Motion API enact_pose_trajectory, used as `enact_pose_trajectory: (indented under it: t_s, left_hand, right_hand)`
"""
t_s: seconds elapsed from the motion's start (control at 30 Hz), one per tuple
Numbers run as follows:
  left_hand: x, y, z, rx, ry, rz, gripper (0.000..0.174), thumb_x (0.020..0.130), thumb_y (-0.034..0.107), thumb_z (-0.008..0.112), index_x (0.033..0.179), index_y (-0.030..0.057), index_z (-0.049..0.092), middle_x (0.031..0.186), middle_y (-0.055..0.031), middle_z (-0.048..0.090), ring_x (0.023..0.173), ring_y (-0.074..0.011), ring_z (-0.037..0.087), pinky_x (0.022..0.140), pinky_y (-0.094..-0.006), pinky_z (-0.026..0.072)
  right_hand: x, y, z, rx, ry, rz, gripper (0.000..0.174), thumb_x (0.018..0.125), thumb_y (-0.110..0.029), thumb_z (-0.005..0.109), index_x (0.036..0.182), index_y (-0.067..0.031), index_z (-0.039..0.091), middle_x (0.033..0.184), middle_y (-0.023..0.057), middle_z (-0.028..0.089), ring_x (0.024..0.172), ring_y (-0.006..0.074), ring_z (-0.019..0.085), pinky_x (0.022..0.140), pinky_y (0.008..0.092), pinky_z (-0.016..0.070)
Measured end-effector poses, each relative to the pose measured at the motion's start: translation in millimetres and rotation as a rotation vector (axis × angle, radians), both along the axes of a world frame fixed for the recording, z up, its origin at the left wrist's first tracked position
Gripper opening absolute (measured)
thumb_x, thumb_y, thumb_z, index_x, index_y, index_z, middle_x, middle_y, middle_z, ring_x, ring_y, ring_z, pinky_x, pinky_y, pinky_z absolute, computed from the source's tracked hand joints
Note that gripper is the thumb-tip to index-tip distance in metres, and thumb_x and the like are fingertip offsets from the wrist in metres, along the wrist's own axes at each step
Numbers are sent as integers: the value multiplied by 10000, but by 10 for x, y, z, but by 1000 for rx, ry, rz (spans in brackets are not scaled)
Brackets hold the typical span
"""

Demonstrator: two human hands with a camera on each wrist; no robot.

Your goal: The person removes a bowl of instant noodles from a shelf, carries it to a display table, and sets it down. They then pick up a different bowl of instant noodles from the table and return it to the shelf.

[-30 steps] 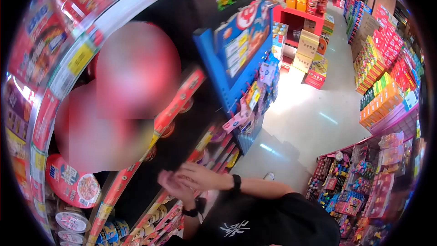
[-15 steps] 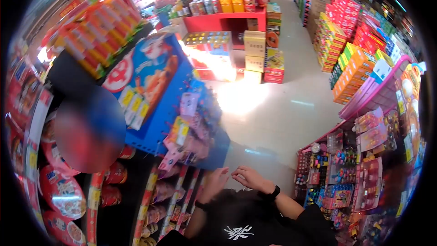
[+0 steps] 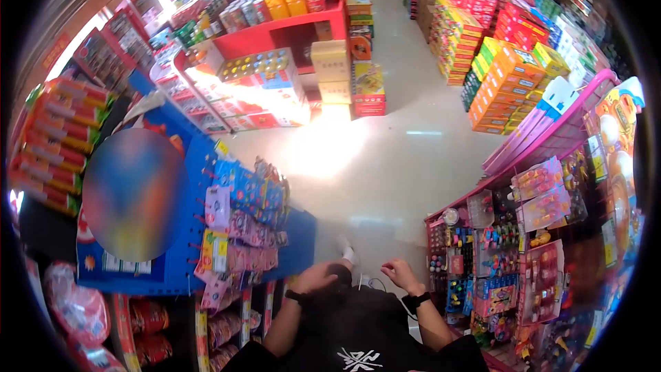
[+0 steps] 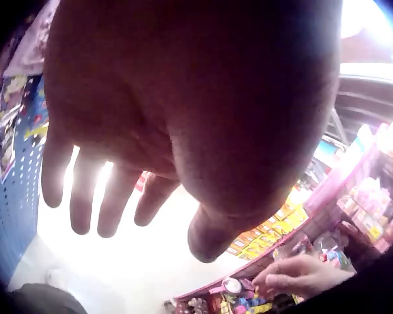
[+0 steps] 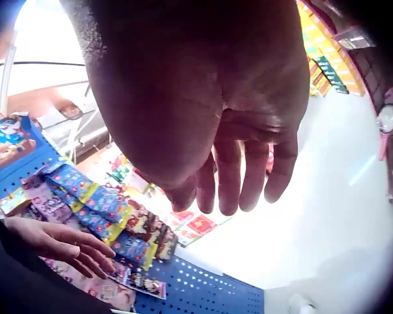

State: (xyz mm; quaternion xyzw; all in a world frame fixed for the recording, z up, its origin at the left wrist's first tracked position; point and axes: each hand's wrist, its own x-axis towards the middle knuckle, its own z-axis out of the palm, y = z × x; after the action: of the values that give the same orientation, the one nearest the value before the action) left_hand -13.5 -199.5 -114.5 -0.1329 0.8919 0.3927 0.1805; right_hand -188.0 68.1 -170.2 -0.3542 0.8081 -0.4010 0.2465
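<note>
My left hand hangs in front of my body with nothing in it. In the left wrist view its fingers hang spread and relaxed. My right hand is held out in front on the other side, well apart from the left. Its fingers are loosely bent around nothing in the right wrist view. Nearest the left hand are hanging pink packets on a blue pegboard stand. A rack of small toys and stationery stands to the right of my right hand.
A pale floor aisle runs ahead. Stacked orange boxes line its right side, near a pink basket rim. A red display counter and cartons stand ahead left. Shelves with red packages are at lower left.
My view has swung right, from the black shelves toward the aisle. The hands, close together a second ago, have moved apart and down to either side of my body.
</note>
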Motion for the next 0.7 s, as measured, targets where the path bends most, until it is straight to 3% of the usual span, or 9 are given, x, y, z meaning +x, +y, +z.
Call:
enact_pose_trajectory:
  t_s: [0.2,0.3,0.33,0.43,0.47,0.53,0.57,0.63,0.7]
  left_hand:
    - [-926,-909,-671,-56,-115,-98,615,828,459,586,1240,9,508,1203,-225,563,1115,-365,536,945,-403,431]
    - [-1509,-1214,-792,7,-37,92,621,825,454,592,1247,8,500,1199,-228,565,1118,-368,535,945,-420,429]
    - [-1681,-1273,-831,35,17,110,599,838,434,579,1252,9,495,1186,-229,571,1116,-366,538,943,-429,430]
    - [-2064,-1361,-1190,-64,45,5,577,834,450,617,1216,29,513,1059,-196,632,956,-335,622,823,-405,496]
    - [-2151,-1393,-1407,-57,-12,-19,580,833,457,601,1227,43,506,1061,-203,631,970,-332,617,831,-407,491]
    - [-2321,-1404,-1229,30,-113,-199,583,826,468,588,1227,53,515,1083,-206,626,1000,-331,608,856,-407,478]
    - [-2383,-1417,-1118,76,-167,-288,584,822,474,582,1227,58,520,1095,-207,624,1015,-331,603,868,-407,472]
    - [-2368,-1514,-1738,-16,-182,-480,585,818,486,570,1228,71,536,1116,-207,618,1047,-321,593,893,-400,460]
    - [-2494,-1625,-1953,-22,-268,-543,589,815,498,565,1228,79,551,1135,-200,614,1074,-314,583,916,-394,449]
  right_hand:
    - [-154,160,-431,236,-159,-143,248,815,-250,635,889,-19,687,816,176,668,782,323,645,706,396,501]
    - [-225,241,-797,333,-229,-265,249,822,-251,641,880,-15,696,790,157,675,771,274,660,682,375,498]
    - [-227,279,-921,389,-360,-340,252,824,-242,635,874,-2,693,732,141,664,731,236,655,645,368,494]
    - [-139,420,-1543,549,-324,-423,257,808,-249,656,853,2,687,696,123,646,690,219,638,612,369,492]
    - [-161,333,-1638,538,-508,-561,258,799,-251,663,845,2,686,693,124,645,684,217,636,608,372,492]
    - [-206,196,-1691,506,-888,-823,261,782,-253,676,831,3,683,687,125,644,672,213,631,601,378,492]
    - [-281,103,-1695,517,-804,-786,264,785,-255,671,827,6,679,691,125,647,673,209,632,608,371,493]
    - [-533,-247,-1565,537,-634,-714,271,792,-257,661,819,12,672,698,126,653,675,201,634,620,358,495]
    - [-737,-563,-1485,404,-305,-658,276,812,-249,636,823,25,666,705,120,660,671,194,631,625,341,490]
